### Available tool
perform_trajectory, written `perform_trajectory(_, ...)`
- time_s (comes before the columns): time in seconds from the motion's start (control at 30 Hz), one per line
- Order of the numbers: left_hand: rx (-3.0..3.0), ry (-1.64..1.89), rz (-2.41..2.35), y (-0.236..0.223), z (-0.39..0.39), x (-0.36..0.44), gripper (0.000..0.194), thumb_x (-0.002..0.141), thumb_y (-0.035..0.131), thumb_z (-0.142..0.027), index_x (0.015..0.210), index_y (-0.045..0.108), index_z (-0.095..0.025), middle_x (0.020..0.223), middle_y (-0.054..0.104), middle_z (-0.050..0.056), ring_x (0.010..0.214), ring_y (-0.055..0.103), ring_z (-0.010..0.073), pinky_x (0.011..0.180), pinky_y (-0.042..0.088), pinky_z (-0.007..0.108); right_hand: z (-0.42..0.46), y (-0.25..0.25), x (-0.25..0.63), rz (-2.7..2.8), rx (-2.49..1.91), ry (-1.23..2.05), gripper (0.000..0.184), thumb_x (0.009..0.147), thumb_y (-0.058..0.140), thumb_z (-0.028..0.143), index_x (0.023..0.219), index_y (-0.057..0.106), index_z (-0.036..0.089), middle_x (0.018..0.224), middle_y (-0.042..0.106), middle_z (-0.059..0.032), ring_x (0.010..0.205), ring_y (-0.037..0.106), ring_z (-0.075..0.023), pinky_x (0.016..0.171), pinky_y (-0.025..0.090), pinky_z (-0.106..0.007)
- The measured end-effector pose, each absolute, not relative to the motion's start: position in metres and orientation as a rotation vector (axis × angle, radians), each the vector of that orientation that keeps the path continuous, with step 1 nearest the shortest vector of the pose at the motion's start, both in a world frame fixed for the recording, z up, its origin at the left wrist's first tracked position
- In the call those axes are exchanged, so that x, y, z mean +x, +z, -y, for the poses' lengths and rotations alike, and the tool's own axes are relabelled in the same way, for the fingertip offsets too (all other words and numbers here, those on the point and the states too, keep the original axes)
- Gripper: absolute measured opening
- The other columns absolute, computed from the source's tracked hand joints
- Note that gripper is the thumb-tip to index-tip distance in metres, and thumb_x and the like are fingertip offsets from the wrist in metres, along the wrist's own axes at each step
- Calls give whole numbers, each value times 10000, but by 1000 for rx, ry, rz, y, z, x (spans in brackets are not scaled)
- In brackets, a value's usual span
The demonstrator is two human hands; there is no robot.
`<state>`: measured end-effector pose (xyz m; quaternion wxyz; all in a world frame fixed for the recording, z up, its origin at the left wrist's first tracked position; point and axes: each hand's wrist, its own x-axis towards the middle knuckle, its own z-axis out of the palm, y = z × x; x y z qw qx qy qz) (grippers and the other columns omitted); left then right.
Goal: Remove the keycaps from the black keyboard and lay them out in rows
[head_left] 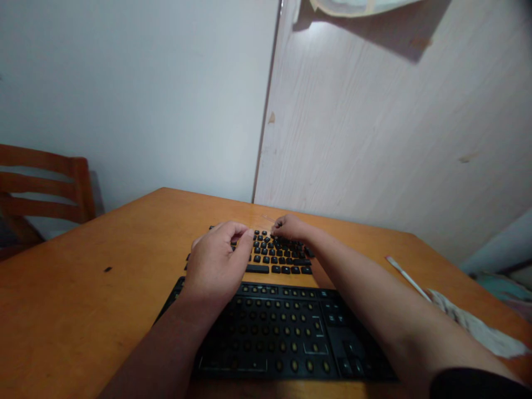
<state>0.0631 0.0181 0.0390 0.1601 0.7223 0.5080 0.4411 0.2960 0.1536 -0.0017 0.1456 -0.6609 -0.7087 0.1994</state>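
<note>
Loose black keycaps (272,252) lie in rows on the table behind a black keyboard base (286,293), whose key sockets are bare over most of its left and middle part. My left hand (218,257) hovers over the left side of the rows, fingers curled in and thumb close to the index finger; whatever they may hold is hidden. Farther back, my right hand (288,228) reaches down among the upper keycaps, with thumb and fingertips pinched at a small black keycap (272,236). Both forearms cover parts of the keyboard base.
The wooden table (137,233) meets a wall and a pale panel at its back. A single dark keycap (108,269) lies off to the left. On the right are a thin white brush-like stick (407,276) and a crumpled cloth (477,327). A wooden chair (45,185) stands at left.
</note>
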Motion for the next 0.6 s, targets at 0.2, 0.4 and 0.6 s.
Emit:
perform_trajectory(0.2,2045,1272,-1448,39,-18,63,309,911,484,-459,922,690,-229,930,732,36,920,661,229,766,497,314,-161,-8,298,2018,-1925,546,76,717,746,232,747,726,165,696,704,-30,628,602,-128,573,412,-202)
perform_trajectory(0.4,2039,1272,-1449,38,-18,63,312,920,472,-459,933,684,-231,933,730,36,924,659,230,762,498,310,-165,-11,300,2002,-1937,555,62,713,738,224,747,733,173,662,697,-23,613,608,-129,566,417,-198)
perform_trajectory(0.6,2044,1288,-1456,38,-18,64,309,920,473,-454,924,687,-231,918,729,32,908,659,224,767,492,308,-163,-12,299,1987,-1949,546,74,706,741,231,740,727,166,624,679,-18,590,597,-126,545,402,-198)
